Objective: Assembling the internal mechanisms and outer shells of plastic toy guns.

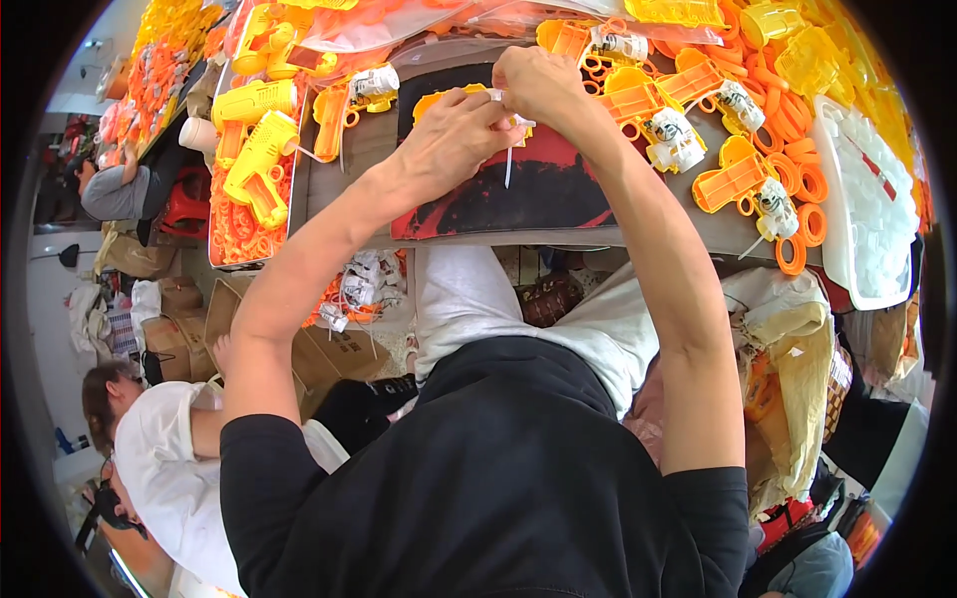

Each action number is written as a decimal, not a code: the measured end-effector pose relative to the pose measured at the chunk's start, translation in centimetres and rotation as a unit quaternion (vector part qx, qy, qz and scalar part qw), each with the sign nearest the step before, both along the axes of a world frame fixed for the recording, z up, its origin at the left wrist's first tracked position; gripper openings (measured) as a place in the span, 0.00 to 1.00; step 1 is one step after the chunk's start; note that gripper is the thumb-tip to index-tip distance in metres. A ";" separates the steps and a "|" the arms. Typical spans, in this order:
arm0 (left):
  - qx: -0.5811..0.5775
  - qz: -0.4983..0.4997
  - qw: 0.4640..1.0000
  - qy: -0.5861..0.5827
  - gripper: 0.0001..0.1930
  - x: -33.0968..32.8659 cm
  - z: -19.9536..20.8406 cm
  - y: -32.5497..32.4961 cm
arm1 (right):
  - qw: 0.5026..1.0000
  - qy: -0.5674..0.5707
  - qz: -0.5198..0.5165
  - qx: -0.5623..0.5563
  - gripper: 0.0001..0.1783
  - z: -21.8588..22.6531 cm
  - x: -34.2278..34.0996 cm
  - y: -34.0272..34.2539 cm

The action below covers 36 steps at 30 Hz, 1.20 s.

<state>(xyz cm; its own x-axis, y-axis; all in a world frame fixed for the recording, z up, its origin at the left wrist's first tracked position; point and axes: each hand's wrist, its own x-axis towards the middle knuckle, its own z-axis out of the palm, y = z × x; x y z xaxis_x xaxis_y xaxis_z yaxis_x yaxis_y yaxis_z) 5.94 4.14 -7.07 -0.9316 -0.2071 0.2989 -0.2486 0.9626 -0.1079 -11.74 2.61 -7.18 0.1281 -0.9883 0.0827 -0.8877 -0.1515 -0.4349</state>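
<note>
Over the black and red mat (459,214), my two hands meet at a yellow plastic toy gun part (429,103), mostly covered by my fingers. My left hand (449,140) is closed, its fingertips at a small white plastic piece (520,122) beside it. My right hand (541,85) is closed in a pinch just above the same spot; its fingers cover most of what it grips. A thin white strip (509,167) hangs down below the fingertips. To the right lie several yellow and orange toy gun assemblies with white printed wrapped parts (674,140).
At left, a box (291,214) holds orange pieces and yellow gun bodies (261,164). Orange rings (812,184) lie at right beside a white tub (832,229) of translucent parts. Yellow parts heap up behind. A person in a white shirt (164,468) sits to my left.
</note>
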 end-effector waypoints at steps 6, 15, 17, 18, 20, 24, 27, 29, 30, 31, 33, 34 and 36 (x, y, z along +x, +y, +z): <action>-0.040 0.015 0.999 0.005 0.17 -0.3 1.0 0.3 | 1.000 -0.002 0.013 0.022 0.17 0.9 -0.1 -0.5; 0.065 0.179 0.936 0.297 0.19 1.6 -4.7 3.2 | 0.999 0.032 0.014 -0.007 0.19 -0.3 0.0 -0.1; 0.064 0.210 0.927 0.305 0.17 1.4 -4.0 2.9 | 0.997 0.024 0.032 -0.060 0.19 -0.9 -0.5 -0.3; 0.070 0.191 0.942 0.268 0.15 1.6 -3.7 2.5 | 0.997 0.027 0.033 -0.065 0.19 -0.8 -0.5 -0.4; 0.072 0.167 0.954 0.236 0.13 1.8 -3.1 1.8 | 0.999 0.023 0.030 -0.012 0.19 -0.6 -0.7 -0.1; 0.044 0.167 0.976 0.135 0.12 1.8 -2.7 1.9 | 0.999 0.029 0.021 -0.026 0.20 -0.6 -0.1 0.3; 0.070 0.154 0.973 0.159 0.12 2.8 -2.5 2.1 | 0.999 0.030 0.035 0.003 0.20 -0.5 0.2 0.2; 0.058 0.156 0.970 0.179 0.12 2.8 -2.9 2.4 | 0.999 0.027 0.036 -0.002 0.20 -0.3 -0.1 0.1; 0.051 0.169 0.970 0.168 0.13 2.6 -2.9 2.5 | 0.999 0.019 0.037 -0.004 0.21 -0.3 -0.1 0.3; 0.045 0.181 0.970 0.156 0.14 2.3 -2.8 2.6 | 0.999 0.024 0.036 -0.016 0.21 -0.2 -0.4 0.4; 0.060 0.173 0.972 0.150 0.14 1.7 -1.6 2.0 | 0.998 0.006 0.036 -0.057 0.20 0.1 -1.1 0.9; 0.074 0.162 0.974 0.142 0.15 1.5 -1.3 1.9 | 0.999 0.012 0.026 -0.035 0.19 0.0 -0.6 1.5; 0.062 0.172 0.965 0.190 0.15 1.3 -1.1 1.8 | 0.998 0.048 0.012 -0.036 0.19 -0.7 -0.3 1.7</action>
<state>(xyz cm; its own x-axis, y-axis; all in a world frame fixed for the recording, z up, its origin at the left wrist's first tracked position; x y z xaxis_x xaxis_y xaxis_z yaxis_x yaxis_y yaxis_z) 7.20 5.95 -8.14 -0.6296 -0.5401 0.5585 -0.5539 0.8161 0.1648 -12.03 4.36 -7.91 0.1628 -0.9768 0.1389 -0.9208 -0.2010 -0.3344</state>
